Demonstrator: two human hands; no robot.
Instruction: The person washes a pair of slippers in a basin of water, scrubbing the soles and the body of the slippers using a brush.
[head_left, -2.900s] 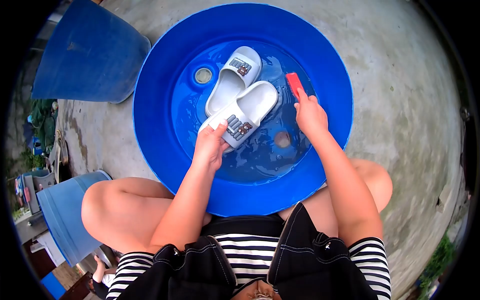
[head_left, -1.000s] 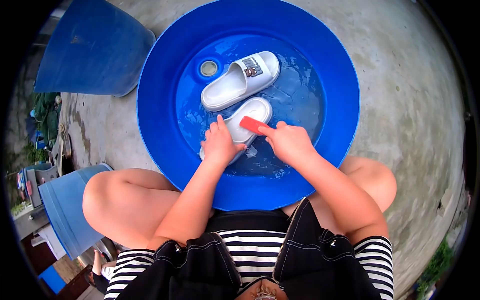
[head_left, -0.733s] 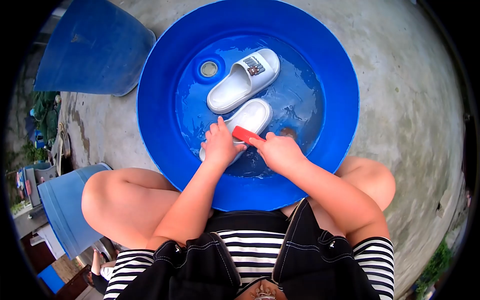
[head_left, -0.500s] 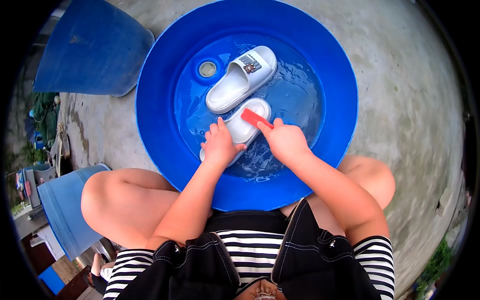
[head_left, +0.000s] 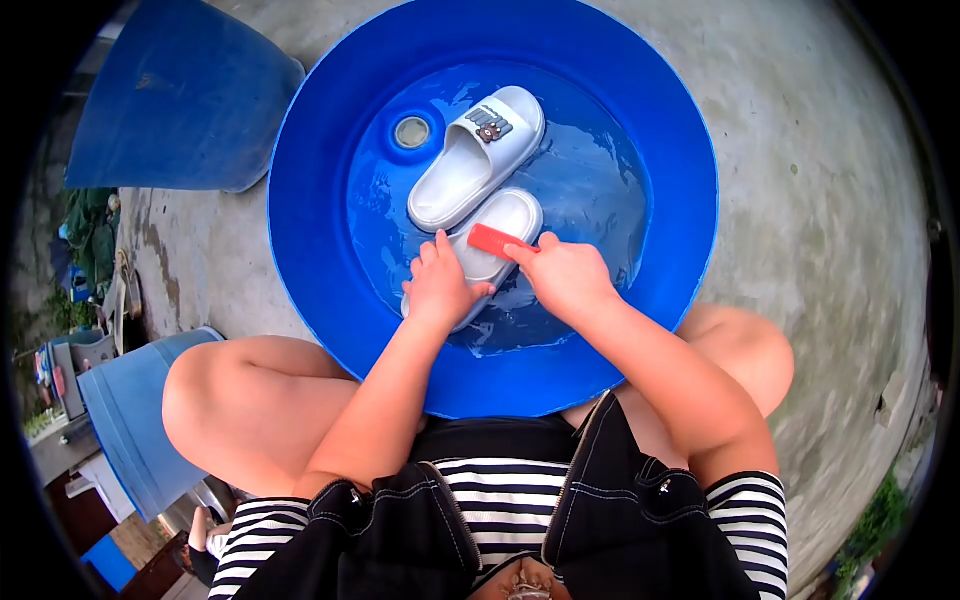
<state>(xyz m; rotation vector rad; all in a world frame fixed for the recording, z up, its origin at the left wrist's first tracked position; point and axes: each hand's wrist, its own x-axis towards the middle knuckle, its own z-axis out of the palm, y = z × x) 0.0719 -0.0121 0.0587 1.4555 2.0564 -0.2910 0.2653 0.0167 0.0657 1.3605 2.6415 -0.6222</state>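
A red brush [head_left: 492, 241] lies against the near white slipper [head_left: 507, 214], its handle in the closed fingers of my right hand [head_left: 568, 276]. My left hand [head_left: 440, 284] grips that same slipper around its nearer part, thumb on the right side and fingers on the left, covering much of it. Just beyond, a second white slipper [head_left: 455, 180] rests upright, a small brown bear and grey lettering on its strap. Both slippers are in shallow water inside a round blue tub [head_left: 685, 200]; the bristles of the brush are hidden.
A round drain plug [head_left: 411, 132] is set in the tub floor at the left. One large blue bucket [head_left: 185, 100] stands on the concrete ground [head_left: 800, 200] at upper left, and a lighter blue bucket [head_left: 145, 420] is by my left knee. Bent knees flank the tub.
The brush has moved a little left and toward me along the near slipper, with my right hand following. My left hand stays on the slipper. The water looks calmer.
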